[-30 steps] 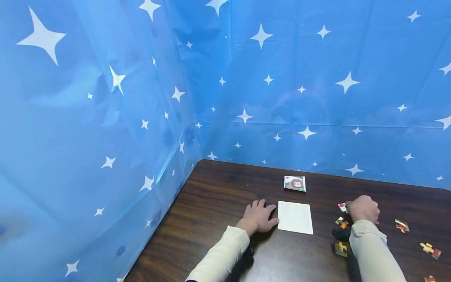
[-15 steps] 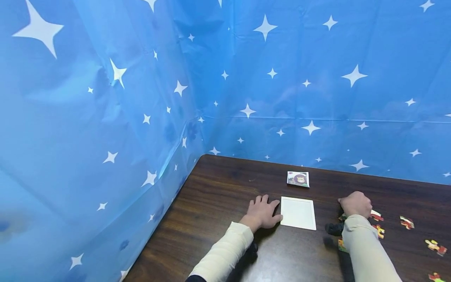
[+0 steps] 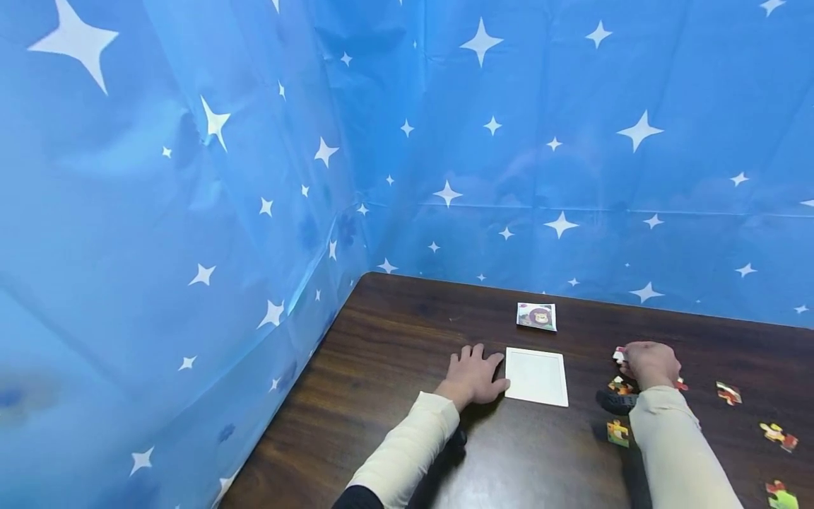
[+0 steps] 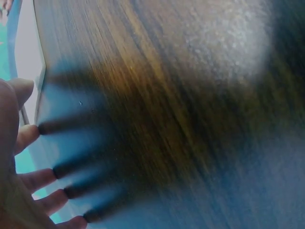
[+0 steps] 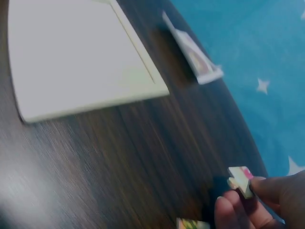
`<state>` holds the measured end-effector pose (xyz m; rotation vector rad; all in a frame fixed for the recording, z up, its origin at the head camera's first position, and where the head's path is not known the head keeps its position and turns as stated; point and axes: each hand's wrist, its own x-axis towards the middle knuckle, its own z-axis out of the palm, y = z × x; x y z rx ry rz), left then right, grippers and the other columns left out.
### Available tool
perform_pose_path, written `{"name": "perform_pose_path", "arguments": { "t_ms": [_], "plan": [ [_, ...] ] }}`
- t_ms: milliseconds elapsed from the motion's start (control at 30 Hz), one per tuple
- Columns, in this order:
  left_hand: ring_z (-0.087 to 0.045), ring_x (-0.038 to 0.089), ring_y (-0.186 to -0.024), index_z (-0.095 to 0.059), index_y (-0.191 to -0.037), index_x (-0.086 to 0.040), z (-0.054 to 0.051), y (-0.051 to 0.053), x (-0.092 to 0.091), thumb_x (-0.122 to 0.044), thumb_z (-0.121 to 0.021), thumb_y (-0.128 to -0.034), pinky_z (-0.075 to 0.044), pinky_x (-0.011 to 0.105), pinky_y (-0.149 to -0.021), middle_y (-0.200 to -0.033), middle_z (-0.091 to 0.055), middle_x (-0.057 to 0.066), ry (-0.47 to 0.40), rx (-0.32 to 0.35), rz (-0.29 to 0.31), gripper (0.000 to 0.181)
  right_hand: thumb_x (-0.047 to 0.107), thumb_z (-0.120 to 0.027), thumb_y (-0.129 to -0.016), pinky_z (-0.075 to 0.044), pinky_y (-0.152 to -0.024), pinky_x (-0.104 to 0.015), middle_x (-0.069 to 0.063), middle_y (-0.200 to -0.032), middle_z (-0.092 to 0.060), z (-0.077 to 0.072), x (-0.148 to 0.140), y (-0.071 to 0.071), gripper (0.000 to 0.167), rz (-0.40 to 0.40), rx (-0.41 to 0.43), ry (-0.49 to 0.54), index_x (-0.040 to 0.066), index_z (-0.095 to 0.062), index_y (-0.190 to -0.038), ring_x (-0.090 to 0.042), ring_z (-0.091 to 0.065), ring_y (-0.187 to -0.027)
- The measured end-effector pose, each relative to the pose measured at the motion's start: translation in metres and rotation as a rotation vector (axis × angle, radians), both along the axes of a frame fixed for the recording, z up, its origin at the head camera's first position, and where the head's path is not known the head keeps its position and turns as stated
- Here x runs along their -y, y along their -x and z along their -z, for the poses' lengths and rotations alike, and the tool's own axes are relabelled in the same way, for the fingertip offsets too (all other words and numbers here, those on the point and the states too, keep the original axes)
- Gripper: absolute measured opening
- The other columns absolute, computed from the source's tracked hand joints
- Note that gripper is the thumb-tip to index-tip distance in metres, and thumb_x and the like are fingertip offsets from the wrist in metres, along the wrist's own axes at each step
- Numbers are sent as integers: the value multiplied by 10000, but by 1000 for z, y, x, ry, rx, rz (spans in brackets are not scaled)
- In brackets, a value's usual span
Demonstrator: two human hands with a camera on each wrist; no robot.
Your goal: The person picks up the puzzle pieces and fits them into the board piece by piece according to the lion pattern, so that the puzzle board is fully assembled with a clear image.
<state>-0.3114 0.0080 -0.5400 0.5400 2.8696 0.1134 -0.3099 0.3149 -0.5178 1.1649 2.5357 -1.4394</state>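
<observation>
My left hand rests on the dark table with its fingers spread. Its thumb touches the left edge of a square white puzzle tray, whose inside is bare. To the tray's right is my right hand. In the right wrist view, its thumb and fingers pinch a puzzle piece, whitish with a pink patch. Close by lie an orange puzzle piece, partly covered by the hand, and a yellow-green one.
A small card with a lion picture lies behind the tray. More loose puzzle pieces are scattered toward the right side of the wooden table. A blue curtain with white stars rises at the back and left.
My right hand shifted left toward the tray, then back slightly right. The whitish piece, hidden half a second ago, shows at its fingertips again. The left hand stays put; the head view tilted slightly.
</observation>
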Motion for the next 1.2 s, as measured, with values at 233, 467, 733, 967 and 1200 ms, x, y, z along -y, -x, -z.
{"name": "perform_pose_path", "arguments": {
  "t_ms": [233, 467, 733, 967, 1200],
  "plan": [
    [-337, 309, -1495, -378, -1562, -368, 1, 0, -2, -581, -440, -1021, -335, 520, -1176, -1628, -347, 62, 16, 18, -7, 585, 75, -501, -1029, -584, -573, -236, 63, -655, -619, 12, 34, 4, 345, -115, -143, 283, -54, -593, -1335, -22, -641, -527],
    [-347, 297, -1484, -329, -1581, -372, 1, 1, -3, -571, -430, -1028, -347, 504, -1163, -1622, -351, 55, 41, -9, 9, 596, 56, -468, -1036, -580, -587, -219, 24, -712, -633, 13, 83, 12, 354, -255, -155, 289, -97, -574, -1337, -12, -625, -569],
    [-328, 294, -1492, -269, -1556, -532, 1, -8, -1, -572, -391, -1044, -336, 502, -1164, -1640, -316, 61, 78, -15, 12, 528, 47, -475, -1021, -596, -620, -244, -26, -749, -667, 15, 118, 14, 343, -368, -93, 273, -63, -610, -1317, -47, -653, -613],
    [-332, 289, -1489, -273, -1552, -537, -2, -10, -2, -578, -383, -1045, -336, 499, -1165, -1643, -315, 56, 90, -15, 11, 521, 30, -511, -1003, -587, -592, -231, -30, -742, -667, 19, 128, 17, 291, -434, -75, 193, -52, -669, -1233, -41, -642, -592],
    [-334, 283, -1485, -271, -1553, -536, 2, -10, 0, -591, -376, -1043, -331, 500, -1167, -1641, -311, 47, 85, -14, 17, 523, 54, -538, -969, -566, -541, -231, -80, -795, -728, 21, 137, 19, 258, -492, -99, -20, -4, -736, -1124, -35, -643, -547]
  ]
}}
